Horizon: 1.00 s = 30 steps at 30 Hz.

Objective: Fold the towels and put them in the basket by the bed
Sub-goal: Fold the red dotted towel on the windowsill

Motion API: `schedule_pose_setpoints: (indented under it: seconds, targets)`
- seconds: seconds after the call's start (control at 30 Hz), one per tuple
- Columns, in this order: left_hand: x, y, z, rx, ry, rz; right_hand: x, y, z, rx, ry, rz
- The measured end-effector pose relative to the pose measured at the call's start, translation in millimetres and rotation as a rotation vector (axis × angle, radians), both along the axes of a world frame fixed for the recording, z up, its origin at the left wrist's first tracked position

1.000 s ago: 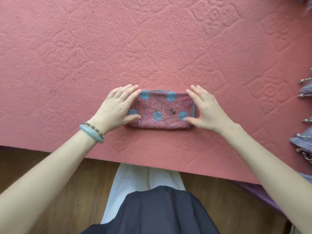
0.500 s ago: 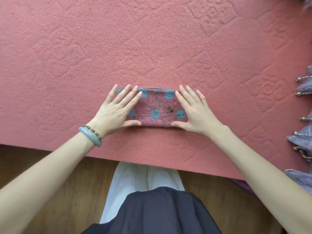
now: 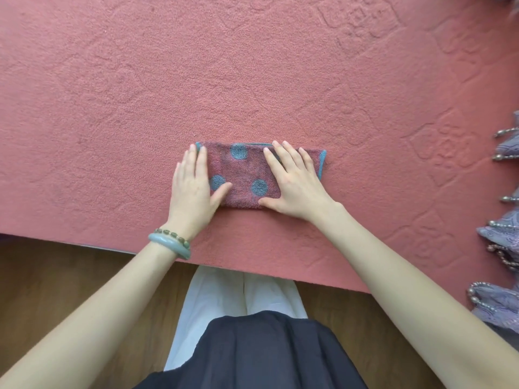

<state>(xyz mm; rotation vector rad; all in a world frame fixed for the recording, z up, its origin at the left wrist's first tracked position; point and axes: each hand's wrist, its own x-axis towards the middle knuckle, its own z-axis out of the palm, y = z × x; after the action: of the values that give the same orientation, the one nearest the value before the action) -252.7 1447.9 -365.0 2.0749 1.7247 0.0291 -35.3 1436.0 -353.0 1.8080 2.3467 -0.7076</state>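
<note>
We press folded towel (image 3: 241, 175) flat on bed (image 3: 252, 80). Left hand (image 3: 193, 189) splayed flat on its left end, right hand (image 3: 292, 186) flat right of centre; neither grasps. Towel's right edge pokes out past right fingers. Keep palms level, smooth outward, square edges. Count: one towel, two hands, no basket visible.

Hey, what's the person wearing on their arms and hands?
Both forearms are bare, with no sleeves in view. The left wrist carries a smooth pale green bangle and a thin bracelet of small dark green beads. The right hand and wrist show no jewellery.
</note>
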Motion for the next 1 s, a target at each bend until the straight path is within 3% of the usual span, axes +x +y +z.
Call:
schedule_pose_setpoints:
  seconds: [0.1,0.3,0.47,0.53,0.63,0.77,1.0]
  targets:
    - [5.4,-8.0,7.0,-0.041,-0.16,0.205,-4.0,2.3,-1.6,-0.015,-0.013,-0.024]
    - [28.4,-5.8,11.6,-0.006,-0.286,0.513,-5.6,2.9,-2.2,-0.044,-0.03,-0.045]
    - [29.2,11.4,19.0,-0.25,-0.368,0.841,-5.8,4.4,-2.7,-0.051,-0.041,-0.052]
    - [22.3,21.1,17.5,-0.4,-0.423,0.895,-5.3,4.7,-2.8,-0.051,-0.036,-0.056]
    - [16.3,27.2,24.7,-0.604,-0.649,0.975,-4.9,5.1,-3.0,-0.054,-0.036,-0.055]
    - [10.2,31.9,41.4,-0.778,-0.774,1.019,0.8,3.5,1.0,-0.062,-0.001,-0.054]
    - [16.5,27.2,54.7,-0.663,-0.936,1.114,61.4,-14.7,11.3,-0.055,-0.021,-0.224]
